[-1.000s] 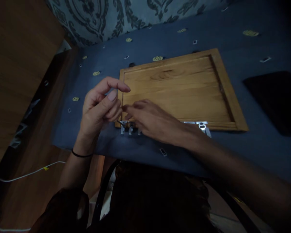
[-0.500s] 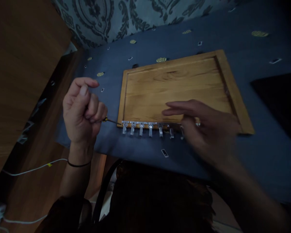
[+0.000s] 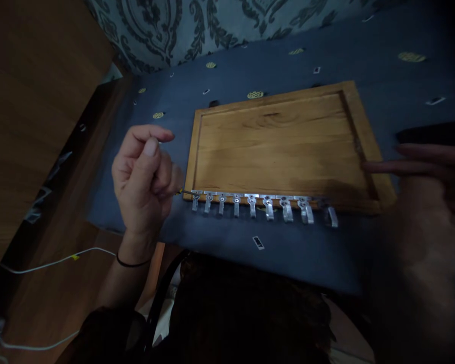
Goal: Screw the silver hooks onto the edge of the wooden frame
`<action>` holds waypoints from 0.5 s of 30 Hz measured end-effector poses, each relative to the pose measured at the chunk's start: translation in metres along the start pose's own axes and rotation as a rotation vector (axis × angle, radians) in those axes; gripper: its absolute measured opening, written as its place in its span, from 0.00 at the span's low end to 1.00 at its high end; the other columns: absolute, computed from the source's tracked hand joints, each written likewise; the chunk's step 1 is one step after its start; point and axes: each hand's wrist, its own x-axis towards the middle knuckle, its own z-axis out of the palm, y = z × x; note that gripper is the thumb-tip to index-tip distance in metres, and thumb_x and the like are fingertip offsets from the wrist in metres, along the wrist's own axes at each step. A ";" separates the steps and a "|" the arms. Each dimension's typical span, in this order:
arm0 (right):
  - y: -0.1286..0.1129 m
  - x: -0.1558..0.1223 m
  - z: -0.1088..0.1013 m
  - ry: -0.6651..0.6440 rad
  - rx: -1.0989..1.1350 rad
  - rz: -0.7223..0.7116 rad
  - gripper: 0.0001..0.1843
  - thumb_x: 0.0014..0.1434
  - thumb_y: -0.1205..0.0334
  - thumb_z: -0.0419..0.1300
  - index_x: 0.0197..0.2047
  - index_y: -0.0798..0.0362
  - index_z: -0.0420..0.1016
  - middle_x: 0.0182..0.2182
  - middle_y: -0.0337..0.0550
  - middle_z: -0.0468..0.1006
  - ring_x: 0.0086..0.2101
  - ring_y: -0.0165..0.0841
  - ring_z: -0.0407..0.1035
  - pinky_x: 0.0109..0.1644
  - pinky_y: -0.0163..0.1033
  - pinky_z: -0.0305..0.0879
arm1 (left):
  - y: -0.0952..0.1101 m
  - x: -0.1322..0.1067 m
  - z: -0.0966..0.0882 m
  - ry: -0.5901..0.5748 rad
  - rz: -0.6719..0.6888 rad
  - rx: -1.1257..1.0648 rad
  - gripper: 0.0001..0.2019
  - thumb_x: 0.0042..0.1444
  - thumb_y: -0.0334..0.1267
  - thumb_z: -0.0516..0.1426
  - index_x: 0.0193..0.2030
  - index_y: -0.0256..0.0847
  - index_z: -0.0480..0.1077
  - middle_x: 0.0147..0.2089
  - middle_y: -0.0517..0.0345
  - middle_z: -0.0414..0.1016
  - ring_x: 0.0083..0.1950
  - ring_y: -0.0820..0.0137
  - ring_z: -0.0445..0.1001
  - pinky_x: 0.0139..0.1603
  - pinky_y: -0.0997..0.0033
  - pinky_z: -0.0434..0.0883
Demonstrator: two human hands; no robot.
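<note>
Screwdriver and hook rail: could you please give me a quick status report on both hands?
Left hand closed on small screwdriver, tip at hook rail left end. Right hand open, blurred, off wooden board right edge. Nothing on the rail.

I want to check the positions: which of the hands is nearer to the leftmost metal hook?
Left. The left hand is just beside the leftmost metal hook; the right hand is far beyond the row's other end.

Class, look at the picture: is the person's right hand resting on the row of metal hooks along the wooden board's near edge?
No. The right hand is blurred at the board's right end, clear of the metal hooks.
</note>
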 end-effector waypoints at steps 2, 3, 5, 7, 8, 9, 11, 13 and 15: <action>-0.004 -0.002 -0.001 -0.032 -0.017 0.018 0.16 0.43 0.70 0.55 0.31 0.43 0.80 0.30 0.43 0.85 0.31 0.45 0.83 0.31 0.47 0.69 | -0.002 -0.002 0.006 -0.015 -0.046 0.003 0.08 0.64 0.46 0.65 0.39 0.46 0.76 0.16 0.73 0.43 0.13 0.78 0.39 0.13 0.74 0.46; -0.005 -0.002 -0.001 -0.064 -0.034 0.022 0.17 0.43 0.70 0.55 0.32 0.44 0.81 0.31 0.44 0.85 0.32 0.45 0.83 0.32 0.47 0.71 | -0.003 -0.004 0.009 -0.019 -0.055 0.009 0.08 0.63 0.46 0.65 0.39 0.47 0.76 0.16 0.73 0.43 0.13 0.77 0.40 0.12 0.73 0.47; -0.007 -0.003 -0.002 -0.099 -0.063 0.021 0.18 0.44 0.69 0.54 0.33 0.46 0.82 0.31 0.46 0.85 0.32 0.44 0.83 0.34 0.47 0.72 | -0.005 -0.006 0.014 -0.027 -0.060 0.007 0.07 0.63 0.46 0.65 0.39 0.48 0.76 0.16 0.73 0.42 0.13 0.77 0.40 0.12 0.73 0.47; -0.005 -0.003 -0.002 -0.115 -0.082 0.020 0.18 0.44 0.68 0.54 0.33 0.47 0.83 0.29 0.45 0.84 0.31 0.43 0.83 0.34 0.46 0.73 | -0.007 -0.007 0.017 -0.025 -0.055 -0.013 0.08 0.64 0.46 0.65 0.39 0.46 0.77 0.16 0.73 0.42 0.13 0.78 0.40 0.12 0.73 0.47; -0.004 -0.003 -0.002 -0.121 -0.084 0.025 0.18 0.43 0.68 0.53 0.33 0.48 0.83 0.29 0.45 0.84 0.31 0.43 0.83 0.34 0.46 0.73 | -0.008 -0.007 0.018 -0.022 -0.053 -0.022 0.08 0.64 0.46 0.65 0.39 0.45 0.77 0.16 0.74 0.42 0.13 0.79 0.40 0.12 0.74 0.47; -0.003 -0.003 -0.002 -0.131 -0.083 0.031 0.18 0.43 0.68 0.53 0.33 0.49 0.83 0.28 0.45 0.84 0.31 0.43 0.83 0.34 0.45 0.73 | -0.008 -0.008 0.019 -0.021 -0.049 -0.032 0.08 0.64 0.45 0.65 0.39 0.44 0.77 0.16 0.74 0.42 0.14 0.79 0.40 0.12 0.74 0.48; -0.001 -0.003 -0.002 -0.144 -0.070 0.026 0.18 0.42 0.69 0.53 0.32 0.49 0.82 0.29 0.45 0.84 0.31 0.43 0.83 0.35 0.45 0.73 | -0.009 -0.008 0.020 -0.024 -0.040 -0.055 0.08 0.65 0.44 0.65 0.39 0.42 0.76 0.17 0.74 0.43 0.14 0.80 0.40 0.13 0.75 0.47; -0.001 -0.003 -0.002 -0.139 -0.052 0.009 0.18 0.43 0.69 0.53 0.32 0.48 0.82 0.29 0.45 0.84 0.30 0.42 0.83 0.36 0.46 0.73 | -0.009 -0.008 0.021 -0.027 -0.049 -0.071 0.07 0.65 0.42 0.65 0.39 0.41 0.77 0.17 0.74 0.44 0.14 0.81 0.40 0.14 0.76 0.48; -0.001 -0.003 -0.002 -0.142 -0.045 0.000 0.18 0.43 0.70 0.53 0.32 0.48 0.82 0.29 0.44 0.85 0.29 0.42 0.82 0.34 0.45 0.73 | -0.008 -0.008 0.022 -0.033 -0.053 -0.080 0.07 0.65 0.41 0.64 0.39 0.41 0.76 0.16 0.74 0.45 0.15 0.81 0.41 0.14 0.77 0.48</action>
